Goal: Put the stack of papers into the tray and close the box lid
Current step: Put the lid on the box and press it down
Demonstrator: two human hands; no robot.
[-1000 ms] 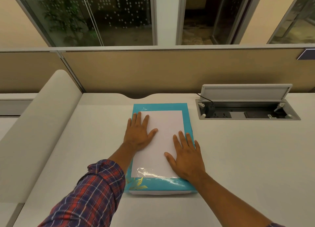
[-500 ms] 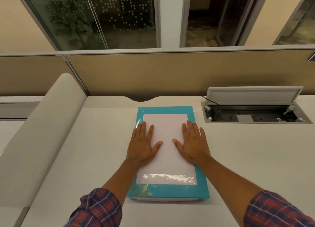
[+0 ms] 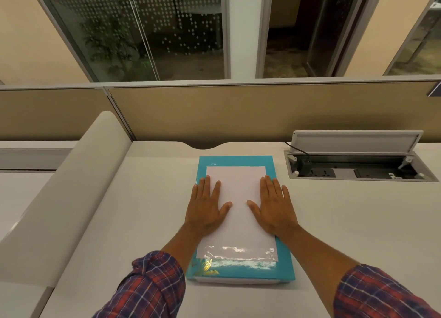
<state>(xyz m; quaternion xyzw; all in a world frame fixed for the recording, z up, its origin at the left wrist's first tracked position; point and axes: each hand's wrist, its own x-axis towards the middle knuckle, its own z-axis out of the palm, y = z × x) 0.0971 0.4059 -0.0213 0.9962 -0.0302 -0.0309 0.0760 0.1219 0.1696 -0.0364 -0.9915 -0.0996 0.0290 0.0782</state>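
A flat teal box [image 3: 284, 262] lies in the middle of the white desk, its lid down, with a clear window in the lid. White papers [image 3: 238, 193] show through that window. My left hand [image 3: 206, 206] rests flat on the left side of the lid, fingers spread. My right hand [image 3: 274, 205] lies flat on the right side, level with the left one. Neither hand grips anything. A white base edge of the box [image 3: 238, 280] shows under the lid at the near end.
An open power-socket hatch [image 3: 358, 172] with its raised flap [image 3: 355, 142] is sunk into the desk at the right, a black plug [image 3: 305, 165] in it. A beige partition [image 3: 238, 112] backs the desk. A rounded white divider [image 3: 71, 193] runs along the left.
My right hand moved from the near right part of the lid up and out to the right edge. My left hand shifted slightly toward the left edge. Both now lie level.
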